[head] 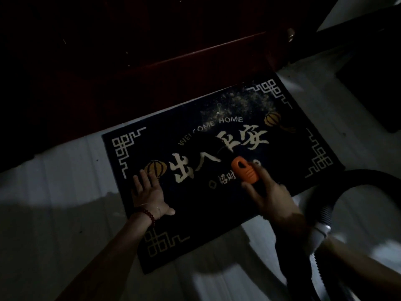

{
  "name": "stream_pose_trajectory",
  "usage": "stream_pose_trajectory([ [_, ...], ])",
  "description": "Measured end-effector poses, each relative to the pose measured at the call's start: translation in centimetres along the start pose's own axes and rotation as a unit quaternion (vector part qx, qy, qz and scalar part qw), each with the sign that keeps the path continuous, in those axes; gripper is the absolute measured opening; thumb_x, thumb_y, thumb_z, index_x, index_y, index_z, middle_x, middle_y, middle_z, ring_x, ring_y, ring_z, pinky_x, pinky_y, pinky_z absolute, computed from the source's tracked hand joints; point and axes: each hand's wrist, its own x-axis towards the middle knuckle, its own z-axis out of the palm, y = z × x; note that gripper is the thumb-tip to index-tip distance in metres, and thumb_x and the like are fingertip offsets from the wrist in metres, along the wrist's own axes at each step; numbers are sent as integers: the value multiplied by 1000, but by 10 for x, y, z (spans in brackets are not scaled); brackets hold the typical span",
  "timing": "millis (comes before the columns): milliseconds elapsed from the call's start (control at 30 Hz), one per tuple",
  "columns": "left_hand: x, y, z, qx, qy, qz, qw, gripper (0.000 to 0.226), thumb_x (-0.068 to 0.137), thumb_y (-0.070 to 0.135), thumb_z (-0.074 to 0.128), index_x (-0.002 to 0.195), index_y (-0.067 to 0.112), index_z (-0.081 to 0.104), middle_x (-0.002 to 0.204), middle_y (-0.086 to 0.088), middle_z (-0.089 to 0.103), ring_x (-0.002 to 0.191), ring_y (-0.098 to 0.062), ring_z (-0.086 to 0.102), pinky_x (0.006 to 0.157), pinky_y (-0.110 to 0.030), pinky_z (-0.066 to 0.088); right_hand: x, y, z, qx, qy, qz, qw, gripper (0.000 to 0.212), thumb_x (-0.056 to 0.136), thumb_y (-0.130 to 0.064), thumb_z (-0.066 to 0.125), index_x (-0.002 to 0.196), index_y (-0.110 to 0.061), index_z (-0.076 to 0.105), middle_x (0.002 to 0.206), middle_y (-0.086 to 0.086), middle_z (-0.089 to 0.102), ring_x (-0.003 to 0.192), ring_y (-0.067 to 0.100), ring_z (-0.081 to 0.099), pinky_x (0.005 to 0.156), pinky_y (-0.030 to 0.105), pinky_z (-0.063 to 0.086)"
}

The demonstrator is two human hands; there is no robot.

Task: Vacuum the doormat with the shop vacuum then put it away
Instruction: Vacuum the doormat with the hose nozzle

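Looping past the right forearm, the hose [321, 216] feeds the orange nozzle [245, 171] gripped in the right hand [271, 200] over the doormat [195, 224]. Fingers spread, the left hand [149, 192] presses it flat beside the door [130, 61]. If that hand lifts, suction may drag the doormat, leaving the dust [236, 103] behind.

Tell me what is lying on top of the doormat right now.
On the doormat: the left hand pressed flat near its lantern print, pale dust near the far edge, and the right hand gripping an orange nozzle handle. The nozzle tip is too dark to make out.
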Motion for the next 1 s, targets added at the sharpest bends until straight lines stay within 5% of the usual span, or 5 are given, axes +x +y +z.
stream_pose_trajectory([
  [133, 0, 0, 0, 1, 3, 0, 1000, 129, 68, 41, 78, 143, 6, -21, 148, -18, -32, 139, -37, -24, 117, -48, 0, 24, -10, -8, 13, 74, 7, 997, 57, 91, -43, 46, 142, -35, 21, 109, 10, 62, 69, 13, 56, 63, 22, 46],
  [333, 1, -2, 1, 8, 10, 4, 1000, 130, 68, 44, 77, 143, 7, -21, 149, -17, -30, 139, -37, -22, 117, -46, 2, -2, -24, 28, -26, -42, -61, 997, 60, 92, -43, 44, 143, -38, 11, 96, -2, 57, 64, 6, 59, 56, 16, 50],
  [567, 1, 1, 1, 3, 5, -4, 1000, 131, 67, 41, 78, 142, 7, -23, 149, -17, -32, 139, -37, -24, 116, -47, 0, 38, 10, -28, 16, 160, 75, 984, 57, 91, -39, 50, 141, -28, 27, 124, 19, 57, 107, 38, 57, 87, 36, 44],
  [800, 2, 2, -1, 2, -6, -6, 1000, 128, 70, 39, 77, 143, 5, -22, 148, -18, -33, 138, -37, -25, 117, -48, 3, 11, -9, 23, -20, 6, -48, 999, 63, 92, -41, 46, 144, -35, 12, 102, 4, 61, 59, 3, 55, 52, 12, 43],
  [1000, 1, 2, 0, 2, 5, -9, 1000, 132, 67, 40, 79, 142, 6, -23, 148, -17, -33, 139, -36, -24, 117, -48, 4, 50, 13, -40, 60, 178, 92, 978, 56, 92, -38, 50, 142, -25, 28, 129, 19, 54, 113, 36, 53, 91, 34, 41],
])
